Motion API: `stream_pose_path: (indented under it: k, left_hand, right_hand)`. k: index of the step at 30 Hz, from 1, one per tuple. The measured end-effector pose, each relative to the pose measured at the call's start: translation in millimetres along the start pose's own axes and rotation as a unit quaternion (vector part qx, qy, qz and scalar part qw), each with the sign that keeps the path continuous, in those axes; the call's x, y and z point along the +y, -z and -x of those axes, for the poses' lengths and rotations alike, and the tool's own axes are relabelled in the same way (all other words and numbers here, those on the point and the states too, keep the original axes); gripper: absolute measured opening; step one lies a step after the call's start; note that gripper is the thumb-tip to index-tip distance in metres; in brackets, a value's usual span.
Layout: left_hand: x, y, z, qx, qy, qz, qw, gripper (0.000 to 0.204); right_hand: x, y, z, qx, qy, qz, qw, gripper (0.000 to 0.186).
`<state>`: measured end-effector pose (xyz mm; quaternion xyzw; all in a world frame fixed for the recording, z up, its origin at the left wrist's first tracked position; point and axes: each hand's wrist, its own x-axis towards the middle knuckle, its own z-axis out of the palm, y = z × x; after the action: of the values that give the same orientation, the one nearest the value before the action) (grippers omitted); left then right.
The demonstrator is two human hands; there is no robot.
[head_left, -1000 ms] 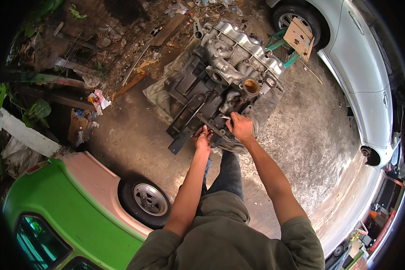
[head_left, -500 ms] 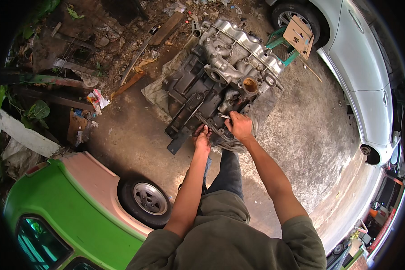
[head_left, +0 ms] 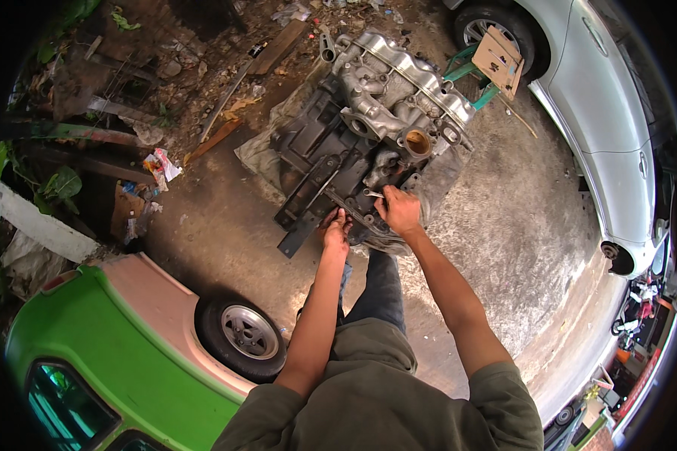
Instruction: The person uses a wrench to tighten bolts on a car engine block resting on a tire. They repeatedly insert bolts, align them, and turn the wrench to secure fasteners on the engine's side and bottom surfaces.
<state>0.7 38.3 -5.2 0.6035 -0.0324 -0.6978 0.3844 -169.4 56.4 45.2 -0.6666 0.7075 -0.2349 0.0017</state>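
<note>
A: Which way does the spanner point?
B: Its exposed end points left and slightly away from the person. The long axis runs nearly crosswise, with a small slant – the hidden part I can't trace.

A: And the engine?
B: Its long axis, read along the ribbed top cover, slants from far left to near right.

A: How do they look?
B: The spanner is slim, bare, pale metal. The engine has a dull silver cover and silvery pipework, a round opening with a brownish inside, and a dark, grimy lower body.

A: Where do they lie?
B: The engine sits on a rumpled, greyish sheet, one corner of which spreads out to the left. The spanner is at the engine's near side, toward the near edge of the sheet.

A: And the fingers?
B: The right hand is clenched around the spanner, whose end sticks out left past the thumb side. The left hand has curled fingers against the engine's near edge, left of the spanner – whether they grip anything, I can't tell.
</note>
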Motion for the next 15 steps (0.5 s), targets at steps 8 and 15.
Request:
stream_pose_path:
  k: [8, 15]
  left_hand:
    - [-1.2, 9.0, -6.2, -0.036, 0.073, 0.068, 0.994, 0.021]
    - [-1.1, 9.9, 1.2, -0.063, 0.028, 0.024, 0.997, 0.018]
  right_hand:
    - [0.0, -0.4, -0.1, 0.004, 0.0, -0.005, 1.0, 0.015]
    - [0.0, -0.7, 0.4, 0.005, -0.004, -0.005, 1.0, 0.016]
